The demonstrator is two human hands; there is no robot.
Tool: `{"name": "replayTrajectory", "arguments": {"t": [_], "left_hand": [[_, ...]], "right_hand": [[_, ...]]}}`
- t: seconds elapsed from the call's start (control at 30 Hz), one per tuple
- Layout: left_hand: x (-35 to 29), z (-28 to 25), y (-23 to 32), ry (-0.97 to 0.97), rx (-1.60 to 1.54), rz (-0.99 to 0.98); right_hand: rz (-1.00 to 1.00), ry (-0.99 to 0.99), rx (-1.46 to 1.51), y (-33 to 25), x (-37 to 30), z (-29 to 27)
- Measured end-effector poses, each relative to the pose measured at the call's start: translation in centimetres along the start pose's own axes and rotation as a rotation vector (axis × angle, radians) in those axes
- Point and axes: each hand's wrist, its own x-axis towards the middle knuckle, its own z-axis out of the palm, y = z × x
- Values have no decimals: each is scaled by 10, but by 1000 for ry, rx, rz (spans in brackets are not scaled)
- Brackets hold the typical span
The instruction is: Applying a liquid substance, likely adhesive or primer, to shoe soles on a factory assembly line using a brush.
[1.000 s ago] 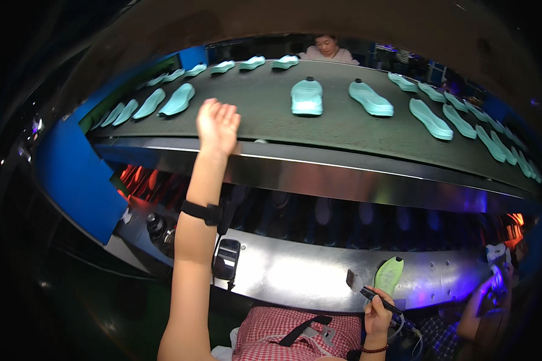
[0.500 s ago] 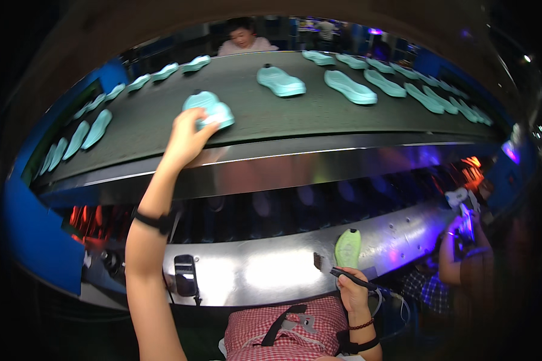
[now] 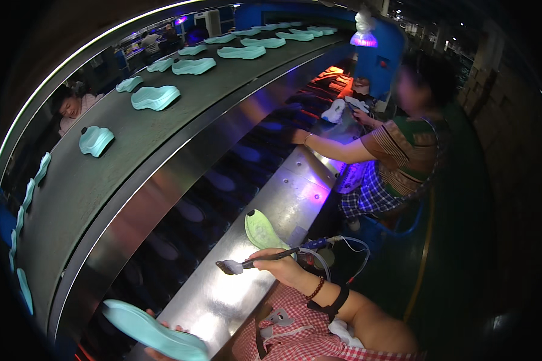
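Observation:
At the lower left, my left hand (image 3: 158, 354) grips a light blue shoe sole (image 3: 144, 328) over the near end of the metal ledge (image 3: 214, 295); the sole covers most of the fingers. My right hand (image 3: 288, 269) is closed round the black handle of a brush (image 3: 229, 267). Its pale bristles, dark at the tip, point left above the ledge, and a thin clear tube trails from the handle's rear. Just beyond the right hand lies a yellow-green sole (image 3: 260, 229) with a dark tip, partly covered by that hand.
Light blue soles (image 3: 156, 97) line a dark conveyor belt (image 3: 132, 135) with a metal side. Below it, more soles sit in a dark lower channel (image 3: 190, 207). A co-worker (image 3: 397, 144) sits on the right near an orange-glowing opening (image 3: 341, 81); another person (image 3: 75, 111) is across the belt.
My left hand has lifted a light blue sole from the belt and brought it down toward me. The view has turned right. My right hand still holds the brush, its bristles now over the ledge.

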Motion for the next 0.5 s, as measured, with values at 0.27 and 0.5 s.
{"name": "replayTrajectory", "arguments": {"t": [0.27, 0.5], "left_hand": [[6, -71, -117, 202, -264, -371], [15, -42, -122, 212, -475, -462]], "right_hand": [[99, -130, 63, 16, -16, 25], [113, -269, -84, 9, -23, 43]]}}
